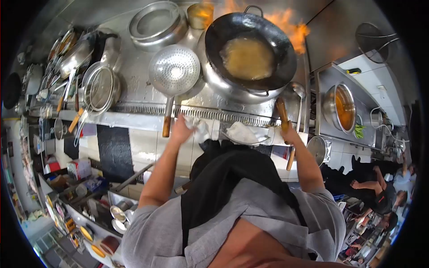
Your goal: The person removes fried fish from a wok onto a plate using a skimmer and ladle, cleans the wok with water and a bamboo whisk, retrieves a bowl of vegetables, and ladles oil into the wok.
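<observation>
Oily yellow liquid lies in a black wok [283, 71] over the burner, with flames behind it. My left hand [181, 130], slightly blurred, has its fingers apart beside a crumpled white cloth [200, 129]; contact is unclear. Just left of it is the wooden handle of a perforated skimmer [174, 69]. My right hand [290, 134] is closed around a brown wooden-looking tool [282, 110], below the wok's right side. Close to that hand, a metal ladle [298, 90] rests with its wooden handle pointing down.
Stacked metal bowls [156, 27] and a small pot [200, 17] stand behind. Strainers [99, 87] are at left. A pot of orange liquid [343, 108] stands at right. Another folded white cloth [243, 133] lies on the front edge. Other people [380, 192] are at far right.
</observation>
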Motion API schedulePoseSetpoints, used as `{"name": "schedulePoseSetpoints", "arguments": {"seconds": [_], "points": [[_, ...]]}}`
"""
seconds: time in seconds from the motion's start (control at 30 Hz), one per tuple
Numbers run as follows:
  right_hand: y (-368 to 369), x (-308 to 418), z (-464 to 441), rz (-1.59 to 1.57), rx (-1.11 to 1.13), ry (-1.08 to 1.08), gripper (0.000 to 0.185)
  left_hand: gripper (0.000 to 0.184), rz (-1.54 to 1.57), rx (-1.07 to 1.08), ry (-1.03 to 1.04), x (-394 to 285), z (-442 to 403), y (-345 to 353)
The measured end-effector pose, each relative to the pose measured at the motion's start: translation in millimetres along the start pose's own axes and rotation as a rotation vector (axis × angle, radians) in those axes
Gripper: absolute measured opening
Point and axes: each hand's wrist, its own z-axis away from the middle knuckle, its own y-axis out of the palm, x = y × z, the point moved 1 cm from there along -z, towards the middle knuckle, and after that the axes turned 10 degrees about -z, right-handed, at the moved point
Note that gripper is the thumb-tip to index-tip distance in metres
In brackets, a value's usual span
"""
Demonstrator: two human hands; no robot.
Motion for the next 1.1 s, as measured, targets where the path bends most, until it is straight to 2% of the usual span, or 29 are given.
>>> {"name": "schedulePoseSetpoints", "arguments": {"seconds": [0.03,0.1,0.13,0.2,0.23,0.27,0.3,0.33,0.4,0.47,0.5,0.53,0.57,0.6,0.63,0.7,0.73,0.8,0.87,0.9,0.93,0.97,1.03,1.07,1.1], "points": [[-2.4,2.0,3.6,-0.09,-0.042,0.037,0.094,0.094,-0.074,0.057,0.023,8.5,-3.4,33.8],[-5.7,-12.1,0.9,-0.363,-0.118,0.054,0.089,0.089,0.008,0.076,0.017,-3.6,5.2,54.7],[-10.6,-22.1,3.7,-0.551,-0.145,0.041,0.084,0.083,0.028,-0.103,0.069,-12.1,14.4,56.9],[-51.2,32.4,75.3,-0.92,-0.178,-0.031,0.067,0.073,0.17,-0.192,0.117,-1.4,12.5,73.0],[-71.2,52.7,89.9,-0.871,-0.257,-0.203,0.067,0.073,0.178,-0.192,0.141,-4.9,13.8,66.0],[-92.7,81.8,106.5,-0.817,-0.336,-0.372,0.067,0.067,0.378,-0.124,0.098,-7.9,17.0,48.4],[-121.1,110.5,116.6,-0.657,-0.248,-0.331,0.069,0.06,0.566,-0.039,0.056,-5.2,18.7,37.7],[-150.3,136.7,117.6,-0.507,-0.161,-0.274,0.072,0.051,0.903,0.035,0.056,3.7,14.9,37.3],[-183.6,186.2,95.2,0.014,-0.12,-0.488,0.073,0.044,1.395,0.007,-0.049,-22.3,22.5,-1.0],[-187.0,241.6,48.5,0.337,0.055,-0.515,0.067,0.047,1.556,0.177,0.003,-64.2,23.5,-27.1],[-174.1,266.1,24.3,0.429,0.054,-0.54,0.061,0.045,1.402,0.264,-0.015,-64.9,3.5,-10.7],[-158.8,295.2,-2.0,0.386,0.06,-0.505,0.056,0.042,1.272,0.274,-0.156,-88.9,-7.2,-1.4],[-146.6,319.0,-35.6,0.275,0.005,-0.513,0.055,0.042,1.291,0.361,-0.198,-118.0,-14.2,9.0],[-132.5,339.4,-63.8,0.167,-0.042,-0.525,0.053,0.046,1.255,0.434,-0.152,-135.7,-28.1,33.5],[-115.2,358.9,-80.2,0.176,-0.029,-0.563,0.053,0.053,1.303,0.442,-0.246,-182.4,-25.1,31.7],[-90.8,384.9,-98.2,-0.201,-0.254,-0.457,0.051,0.063,1.222,0.417,-0.265,-235.0,-43.8,53.8],[-80.7,384.8,-97.6,-0.2,-0.241,-0.479,0.051,0.051,1.298,0.301,-0.351,-260.6,-51.0,55.6],[-64.4,371.3,-86.7,-0.202,-0.17,-0.588,0.05,0.032,1.132,-0.052,-0.297,-263.1,-96.1,116.3],[-75.5,374.2,-92.4,-0.193,-0.147,-0.666,0.051,0.019,1.162,-0.163,-0.261,-253.6,-107.4,136.5],[-83.1,380.8,-113.3,-0.249,-0.195,-0.634,0.052,0.011,1.143,-0.229,-0.234,-259.1,-97.2,113.5],[-89.6,386.6,-135.4,-0.305,-0.246,-0.595,0.053,0.011,1.144,-0.234,-0.24,-253.0,-95.6,101.3],[-88.9,398.5,-160.5,-0.374,-0.385,-0.564,0.055,0.009,1.141,-0.124,-0.231,-244.6,-96.9,89.9],[-71.6,412.1,-154.6,-0.417,-0.382,-0.573,0.053,0.005,1.124,0.043,-0.187,-234.4,-87.9,50.4],[-64.1,412.9,-147.0,-0.466,-0.389,-0.573,0.051,0.005,1.133,-0.042,-0.176,-230.1,-85.8,36.1],[-52.5,398.0,-140.2,-0.455,-0.28,-0.642,0.054,0.005,1.149,-0.126,-0.156,-227.8,-89.2,24.3]]}}
